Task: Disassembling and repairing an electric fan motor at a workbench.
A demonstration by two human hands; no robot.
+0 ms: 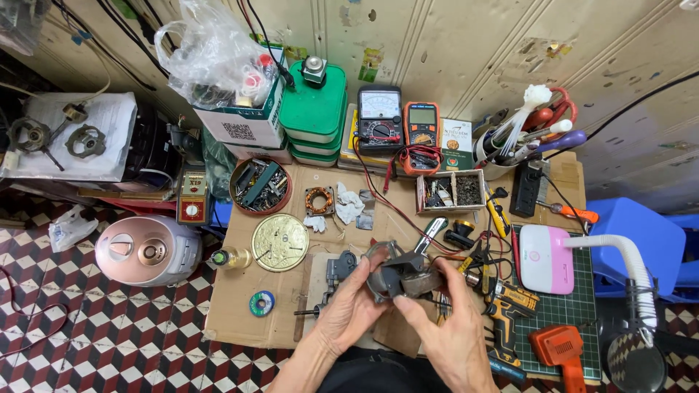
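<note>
Both my hands hold a small dark metal motor assembly (pixel 399 275) over a cardboard-covered table (pixel 240 306). My left hand (pixel 351 307) grips its left side with the fingers curled around the housing. My right hand (pixel 445 320) holds its right side, thumb against the front. A ring-shaped bracket rises from the top of the assembly. Just left of it lies a grey metal part with a shaft (pixel 336 271). A copper-wound stator (pixel 319 201) sits further back on the cardboard.
A round brass disc (pixel 280 242), a small solder spool (pixel 261 303) and a tin of parts (pixel 261 185) lie left. Two multimeters (pixel 399 125) stand at the back. A yellow-black drill (pixel 506 306), orange tool (pixel 559 348) and pink-white box (pixel 546 258) are right. A rice cooker (pixel 148 251) sits on the floor.
</note>
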